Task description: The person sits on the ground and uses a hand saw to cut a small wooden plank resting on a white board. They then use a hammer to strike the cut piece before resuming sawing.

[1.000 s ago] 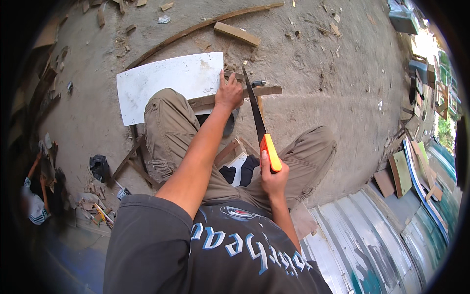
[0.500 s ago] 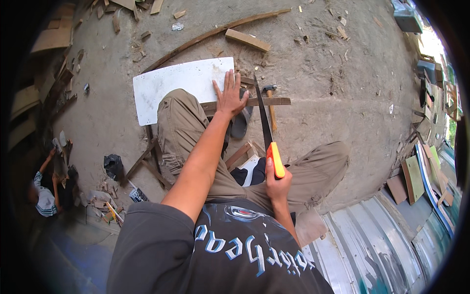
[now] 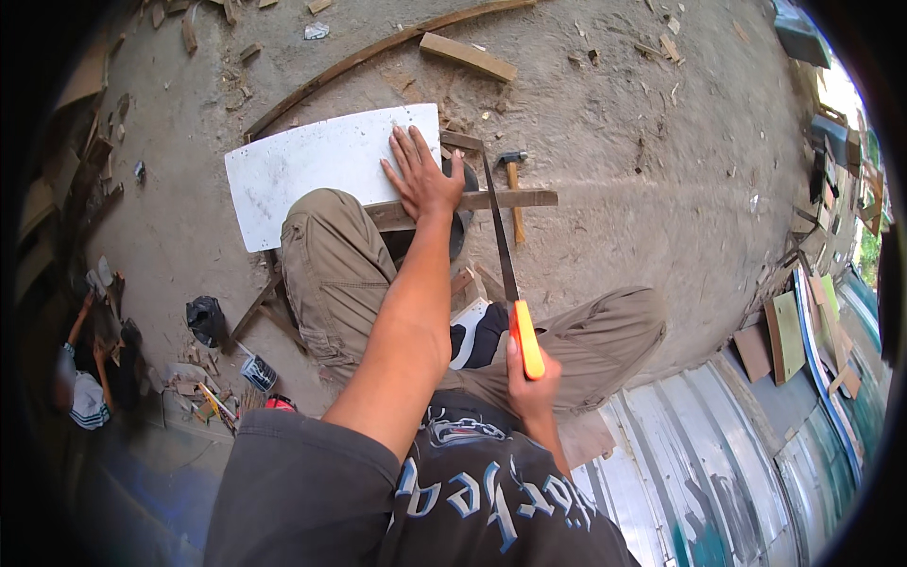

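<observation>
I see the left hand (image 3: 430, 184) near upper centre, fingers extended and slightly parted, laid over the right end of the white board (image 3: 307, 170), gripping nothing. Right hand (image 3: 534, 383), centre-right: fingers closed round the orange-yellow handle of the saw (image 3: 504, 246). Its dark blade points up-frame, crossing the wooden bar (image 3: 529, 198) in my view; contact I cannot tell. Hammer (image 3: 513, 176) just right of the blade.

The left hand (image 3: 427, 184), earlier bent at the edge of the white board (image 3: 302, 165), is now laid flatter and farther onto it, fingers extended. The saw (image 3: 503, 241) is shifted slightly, and more of the hammer (image 3: 512, 176) is uncovered.
</observation>
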Demonstrator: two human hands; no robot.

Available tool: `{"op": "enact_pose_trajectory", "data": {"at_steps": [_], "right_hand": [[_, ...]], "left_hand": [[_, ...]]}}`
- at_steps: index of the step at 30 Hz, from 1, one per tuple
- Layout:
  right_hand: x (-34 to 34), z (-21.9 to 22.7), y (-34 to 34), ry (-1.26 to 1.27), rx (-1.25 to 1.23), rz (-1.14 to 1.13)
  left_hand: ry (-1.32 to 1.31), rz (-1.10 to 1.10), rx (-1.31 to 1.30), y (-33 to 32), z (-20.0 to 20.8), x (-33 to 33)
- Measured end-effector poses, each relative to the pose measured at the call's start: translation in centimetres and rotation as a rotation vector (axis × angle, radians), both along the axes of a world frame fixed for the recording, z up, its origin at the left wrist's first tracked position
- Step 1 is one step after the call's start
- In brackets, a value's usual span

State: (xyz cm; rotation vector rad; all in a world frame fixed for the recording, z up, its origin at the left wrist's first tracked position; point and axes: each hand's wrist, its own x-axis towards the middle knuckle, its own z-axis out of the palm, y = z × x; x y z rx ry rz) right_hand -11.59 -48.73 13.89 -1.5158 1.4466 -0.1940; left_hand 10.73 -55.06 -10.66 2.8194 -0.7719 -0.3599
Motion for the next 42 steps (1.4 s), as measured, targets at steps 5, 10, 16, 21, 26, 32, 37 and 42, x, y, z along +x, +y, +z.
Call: {"op": "enact_pose_trajectory", "data": {"at_steps": [5,10,16,21,26,32,37,42], "right_hand": [[1.8,1.2,-3.6,0.034,0.043,0.009],[4.9,-4.0,-5.5,0.019,0.062,0.037],[0.4,0.4,-2.2,-0.019,-0.021,0.018],[4.6,-4.3,-5.4,-0.005,0.002,0.006],[1.4,-3.4,-2.2,-0.061,-0.041,0.029],[1.6,-1.1,-3.7,-0.021,0.076,-0.034],[6.3,-7.1,-6.6,-0.107,-0.009,-0.044],[5.1,-8.3,-6.4,-0.133,0.026,-0.041]], "left_hand": [[-0.017,-0.021,-0.011,-0.3,-0.1,0.0],[-0.029,-0.023,-0.036,-0.3,-0.2,0.2],[-0.011,-0.022,-0.022,-0.1,0.1,0.1],[-0.019,-0.038,-0.032,-0.2,0.0,-0.1],[-0.006,-0.024,-0.021,-0.5,-0.2,0.2],[-0.014,-0.016,-0.047,-0.2,-0.1,0.1],[-0.064,-0.023,-0.055,-0.1,-0.2,-0.2],[-0.088,-0.019,-0.053,-0.3,-0.6,0.1]]}}
